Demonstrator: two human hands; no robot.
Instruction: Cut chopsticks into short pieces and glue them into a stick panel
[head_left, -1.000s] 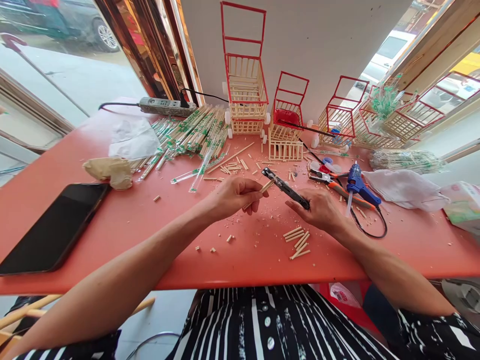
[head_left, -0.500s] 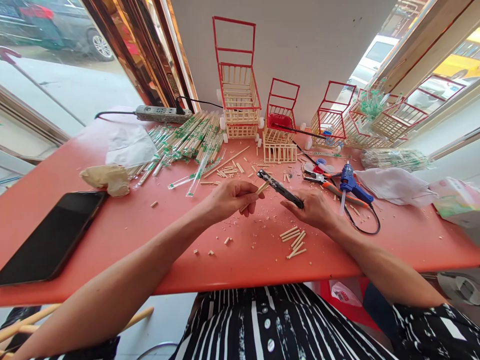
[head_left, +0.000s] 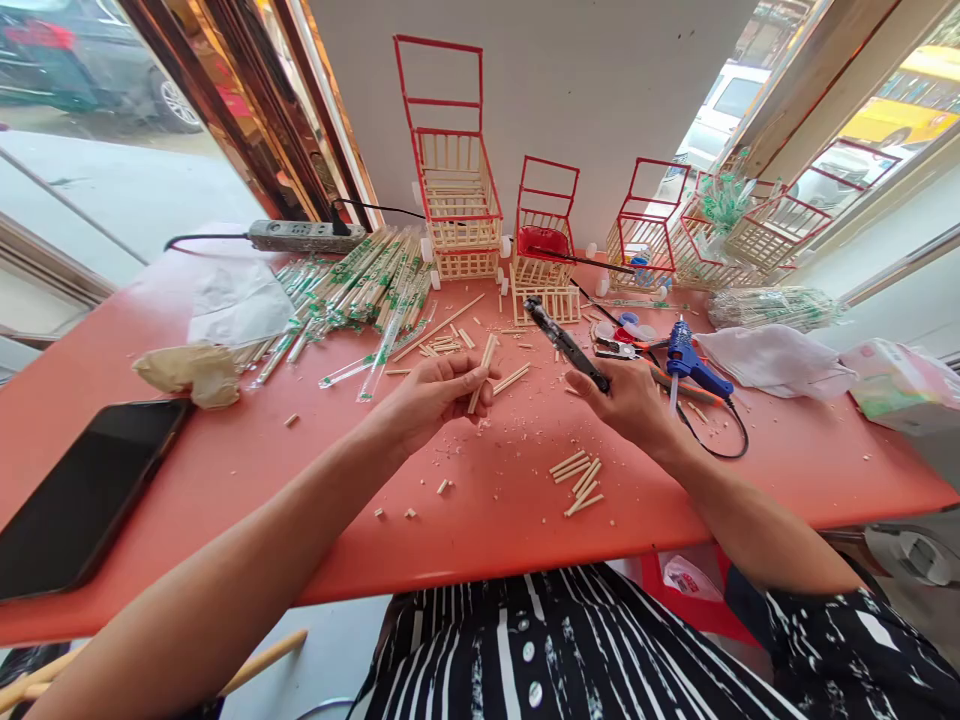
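My left hand [head_left: 439, 400] is closed, with thumb and fingers pinching a short pale wooden stick [head_left: 487, 354] that points up and slightly right. Just right of those fingertips are two more thin sticks [head_left: 513, 378]; whether the fingers touch them I cannot tell. My right hand [head_left: 631, 400] is wrapped around a black plier-like tool [head_left: 566, 343], seen edge-on, its metal head pointing up and left, apart from the sticks. Short cut sticks [head_left: 577, 475] lie in a loose pile nearer the table edge, below the right hand.
Small stick carts with red handles [head_left: 457, 190] stand along the wall. Wrapped chopsticks [head_left: 360, 285] lie at left, behind a phone [head_left: 90, 490]. A blue glue gun [head_left: 694, 365], orange-handled pliers [head_left: 622, 348] and white cloth [head_left: 776, 360] are at right on the red table [head_left: 480, 545].
The plier-like tool has come away from the sticks. The left hand's stick has swung more upright, and two sticks now show beside its fingertips. The whole view has shifted slightly.
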